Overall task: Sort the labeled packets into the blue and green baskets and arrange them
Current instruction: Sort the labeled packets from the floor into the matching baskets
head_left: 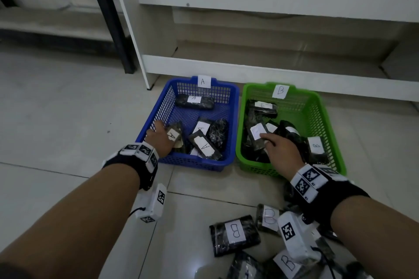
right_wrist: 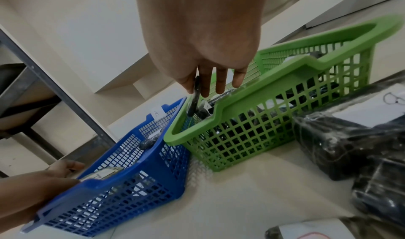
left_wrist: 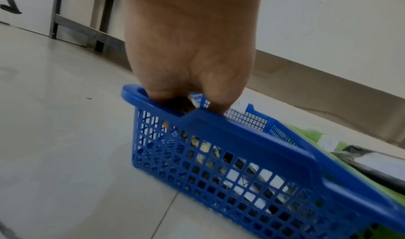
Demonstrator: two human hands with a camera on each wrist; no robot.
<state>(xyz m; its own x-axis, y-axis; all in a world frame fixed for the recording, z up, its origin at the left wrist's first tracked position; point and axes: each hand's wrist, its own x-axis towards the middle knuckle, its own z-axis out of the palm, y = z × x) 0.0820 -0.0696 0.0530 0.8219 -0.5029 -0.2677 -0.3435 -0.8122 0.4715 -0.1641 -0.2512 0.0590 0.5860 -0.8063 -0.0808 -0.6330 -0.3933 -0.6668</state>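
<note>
- Head view: black plastic-wrapped packets with white lettered labels lie in two baskets on the floor. The left hand [head_left: 159,137] grips an A packet [head_left: 174,135] in the blue basket [head_left: 234,106]; the right hand [head_left: 281,148] pinches a packet [head_left: 255,133] in the green basket [head_left: 317,111]. B packets [head_left: 234,234] lie nearer.
- Left wrist view: fingers curl down inside the blue basket's corner.
- Right wrist view: thumb and fingers pinch the packet's edge, upright, over the green basket.

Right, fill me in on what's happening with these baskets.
A person is sorting labelled black packets on the floor. The left hand holds an A packet inside the blue basket, tagged A. The right hand lowers a packet into the green basket, tagged B. More B packets wait on the floor nearby.
</note>
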